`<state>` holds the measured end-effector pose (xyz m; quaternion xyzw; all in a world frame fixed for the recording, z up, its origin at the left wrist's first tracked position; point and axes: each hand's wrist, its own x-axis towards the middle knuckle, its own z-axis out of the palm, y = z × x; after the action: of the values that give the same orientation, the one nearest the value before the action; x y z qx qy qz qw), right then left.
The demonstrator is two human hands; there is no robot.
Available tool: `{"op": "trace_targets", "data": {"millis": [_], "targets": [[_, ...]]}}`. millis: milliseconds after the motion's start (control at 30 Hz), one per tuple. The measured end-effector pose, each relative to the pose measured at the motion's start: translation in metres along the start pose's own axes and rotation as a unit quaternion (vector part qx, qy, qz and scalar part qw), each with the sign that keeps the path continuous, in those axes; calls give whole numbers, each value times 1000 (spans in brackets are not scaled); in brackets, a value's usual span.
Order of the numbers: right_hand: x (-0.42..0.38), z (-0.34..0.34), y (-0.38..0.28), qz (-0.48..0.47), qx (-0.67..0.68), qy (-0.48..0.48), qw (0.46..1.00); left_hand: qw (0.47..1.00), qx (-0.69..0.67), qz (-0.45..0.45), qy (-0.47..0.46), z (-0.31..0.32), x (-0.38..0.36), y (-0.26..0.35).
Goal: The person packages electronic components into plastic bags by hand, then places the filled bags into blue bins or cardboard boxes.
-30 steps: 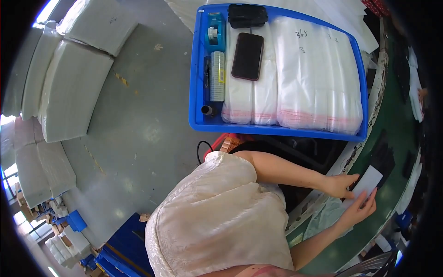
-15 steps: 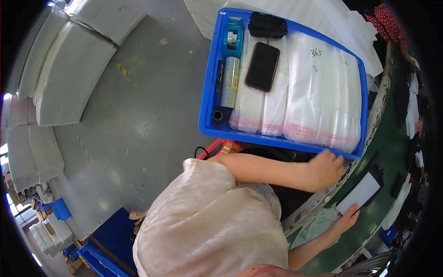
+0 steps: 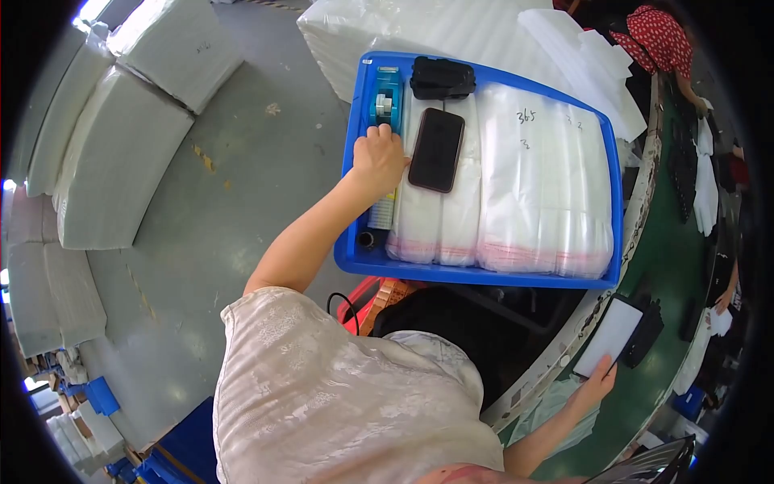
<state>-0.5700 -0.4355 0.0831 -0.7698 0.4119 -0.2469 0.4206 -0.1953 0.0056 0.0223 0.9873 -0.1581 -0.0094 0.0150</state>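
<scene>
My left hand (image 3: 379,159) reaches into the blue tray (image 3: 484,279) with its fingers curled together. Its fingertips meet the lower end of a teal tape dispenser (image 3: 386,95). Beneath the hand lies a pale cylindrical can (image 3: 382,213), partly covered; whatever the fingers grip is hidden. A dark phone (image 3: 436,151) rests just right of the hand, on bundled clear plastic bags (image 3: 544,177). At lower right, my right hand (image 3: 595,385) grips the near end of a white rectangular slab (image 3: 610,337). A thin dark stick-like item shows by those fingers.
A black plastic part (image 3: 644,335) lies beside the slab on the green work surface (image 3: 645,395). Another black piece (image 3: 443,78) sits in the tray's far side. Large wrapped foam blocks (image 3: 121,153) stand left. A co-worker in a red dotted top (image 3: 655,39) is at upper right.
My left hand has swung leftward from near the tray's front right corner to the tape dispenser. The right hand stays with the white slab. The camera view has shifted slightly.
</scene>
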Motion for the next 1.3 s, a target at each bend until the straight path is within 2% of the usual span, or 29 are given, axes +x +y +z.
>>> {"op": "trace_targets", "data": {"millis": [100, 167, 233, 300, 333, 400, 533, 667, 733, 767, 800, 867, 900, 933, 967, 1000, 1033, 1067, 1133, 1200, 1233, 1267, 1300], "targets": [[-1, -8, 4, 18, -20, 15, 1000, 999, -15, 22, 33, -16, -8, 0], [0, -10, 11, 11, -11, 32, 999, 984, -170, -42, 33, -37, -19, 0], [-2, -13, 22, -8, 11, 60, 998, 975, -205, -18, 83, -46, -31, -15], [-2, -24, 32, 19, 8, 63, 998, 953, -259, -17, 154, -58, -38, -40], [-1, -29, 35, 32, 12, 66, 997, 956, -257, -14, 144, -67, -37, -53], [-3, -29, 35, 49, 15, 66, 997, 907, -379, -115, 146, -83, -29, -70], [-7, -22, 32, 30, 4, 121, 992, 903, -402, -68, 134, -95, -11, -71], [-10, -35, 45, 64, 28, 119, 990, 948, -305, 3, 91, -43, 12, -45], [-13, -42, 50, 32, 61, 130, 989, 988, -102, 88, 72, -13, 12, -28], [-14, -46, 53, 16, 76, 135, 988, 989, -101, 90, 67, -16, 9, -25], [-12, -50, 63, 20, 75, 138, 987, 995, -90, 49, 16, -22, 7, -25], [-7, -69, 98, 76, 160, 121, 977, 994, -72, -15, -83, -46, 7, -9], [-14, -85, 81, 93, 193, 141, 967, 998, -53, 4, 25, -59, 5, -10], [-19, -91, 71, 198, 335, 150, 909, 995, -81, -37, 38, -74, -5, -6], [-22, -119, 105, 132, 298, 137, 935, 975, -184, -120, -24, -93, -7, 13], [-22, -119, 94, 133, 302, 199, 923, 929, -366, -6, 47, -56, -2, -21], [-19, -125, 84, 112, 270, 228, 929, 964, -244, 97, 52, -65, 4, -11], [-12, -131, 76, 78, 264, 269, 923, 927, -357, 112, -27, -79, 1, 23], [4, -176, 80, 1, 18, 296, 955, 847, -472, 145, -199, -94, -5, 99], [25, -193, 67, -60, -196, 365, 908, 757, -547, 192, -303, -98, -21, 192], [36, -206, 80, -50, -195, 377, 904, 705, -574, 219, -353, -97, -31, 240], [52, -217, 96, -32, -249, 368, 896, 653, -598, 241, -398, -94, -36, 289], [70, -224, 110, -17, -297, 355, 886, 634, -591, 265, -423, -87, -35, 333]]}}
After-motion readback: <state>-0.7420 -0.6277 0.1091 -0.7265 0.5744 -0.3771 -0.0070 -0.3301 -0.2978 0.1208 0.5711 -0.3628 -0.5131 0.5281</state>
